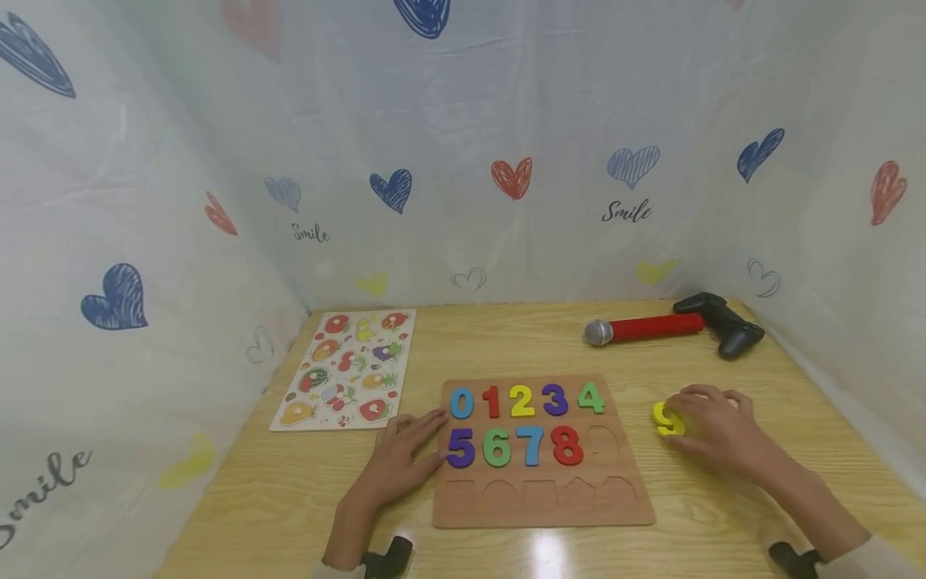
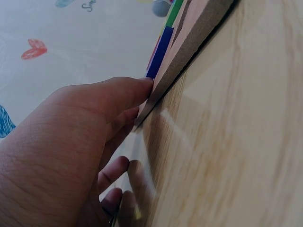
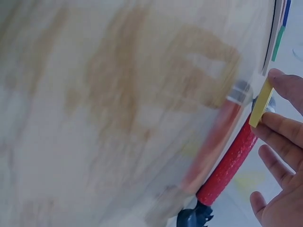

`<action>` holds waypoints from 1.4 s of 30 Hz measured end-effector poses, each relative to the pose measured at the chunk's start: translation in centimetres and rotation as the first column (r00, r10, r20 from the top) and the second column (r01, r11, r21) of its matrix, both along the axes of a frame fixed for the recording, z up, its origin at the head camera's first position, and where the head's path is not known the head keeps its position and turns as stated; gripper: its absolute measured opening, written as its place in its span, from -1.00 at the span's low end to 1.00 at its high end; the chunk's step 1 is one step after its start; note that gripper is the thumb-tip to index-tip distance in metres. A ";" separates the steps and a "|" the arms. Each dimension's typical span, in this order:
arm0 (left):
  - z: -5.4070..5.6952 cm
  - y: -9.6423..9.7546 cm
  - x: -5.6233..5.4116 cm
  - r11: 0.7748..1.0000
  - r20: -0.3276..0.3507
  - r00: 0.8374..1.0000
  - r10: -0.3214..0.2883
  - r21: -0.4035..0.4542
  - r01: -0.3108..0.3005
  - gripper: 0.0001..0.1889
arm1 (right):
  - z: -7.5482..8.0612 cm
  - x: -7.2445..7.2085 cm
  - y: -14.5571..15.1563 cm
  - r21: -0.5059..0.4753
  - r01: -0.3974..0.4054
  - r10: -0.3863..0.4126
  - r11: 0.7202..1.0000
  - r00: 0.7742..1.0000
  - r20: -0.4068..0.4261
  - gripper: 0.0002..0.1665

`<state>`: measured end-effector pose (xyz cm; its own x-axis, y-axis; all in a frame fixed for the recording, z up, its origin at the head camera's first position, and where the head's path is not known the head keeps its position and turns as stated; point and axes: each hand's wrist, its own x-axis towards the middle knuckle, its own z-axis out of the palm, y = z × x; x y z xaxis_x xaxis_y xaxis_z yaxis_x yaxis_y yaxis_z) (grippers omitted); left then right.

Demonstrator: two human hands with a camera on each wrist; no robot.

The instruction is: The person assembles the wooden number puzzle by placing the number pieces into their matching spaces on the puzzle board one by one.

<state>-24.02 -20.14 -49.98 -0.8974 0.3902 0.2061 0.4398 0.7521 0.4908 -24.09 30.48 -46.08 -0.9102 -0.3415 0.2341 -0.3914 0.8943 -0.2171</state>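
Note:
My right hand (image 1: 712,426) pinches a yellow number 9 (image 1: 659,416) between thumb and fingers, to the right of the wooden number board (image 1: 542,515). Seen edge-on in the right wrist view, the yellow piece (image 3: 261,103) sits between the thumb and fingertips. At the board's left edge, my left hand (image 1: 400,458) touches with thumb and index finger, the other fingers loosely spread. The board holds coloured numbers from 0 to 8, among them a purple 5 (image 1: 460,448) by my left thumb and a red 8 (image 1: 567,445). A bare round-topped recess lies right of the 8.
A fruit picture board (image 1: 340,370) lies at the back left. Behind my right hand are a red microphone (image 1: 647,327) and a black game controller (image 1: 723,323). Shaped recesses run along the number board's front. A white curtain with hearts (image 1: 448,233) borders the table.

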 end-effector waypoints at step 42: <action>0.2 0.0 0.0 1.000 -0.010 1.000 0.005 -0.004 -0.005 -0.38 | -0.2 1.5 -5.9 0.011 -0.105 0.105 0.994 0.994 -0.009 -0.43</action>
